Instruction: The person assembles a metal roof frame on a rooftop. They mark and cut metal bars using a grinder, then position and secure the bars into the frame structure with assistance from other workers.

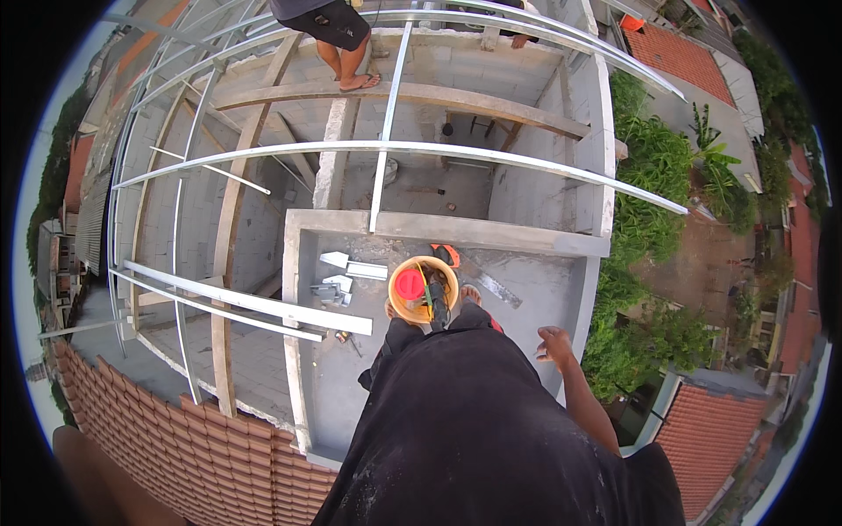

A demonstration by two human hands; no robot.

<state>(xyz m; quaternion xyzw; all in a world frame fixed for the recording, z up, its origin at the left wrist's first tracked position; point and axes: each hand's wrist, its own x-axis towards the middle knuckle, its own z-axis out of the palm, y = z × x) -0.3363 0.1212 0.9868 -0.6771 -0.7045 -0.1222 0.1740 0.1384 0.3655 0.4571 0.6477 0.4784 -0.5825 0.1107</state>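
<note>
My right hand (553, 344) hangs in the air to the right of my body, fingers loosely bent and slightly apart, with nothing visible in it. Of my left side only part of the arm (96, 478) shows at the lower left; that hand is out of view. Between my feet stands a yellow bucket (394, 302) holding a red round-topped container (409, 284) and a black tool (437, 301). What looks like a hand saw (495, 285) lies beside it, near an orange and black handle. Several bent metal pieces (333, 285) lie to the left.
I stand on a concrete slab (351, 394) with a low raised edge. Ahead, metal battens (412, 151) and wooden beams (474, 101) span deep open rooms. Another person (338, 35) stands on a far beam. Roof tiles (202, 456) lie lower left; plants (649, 219) grow far below right.
</note>
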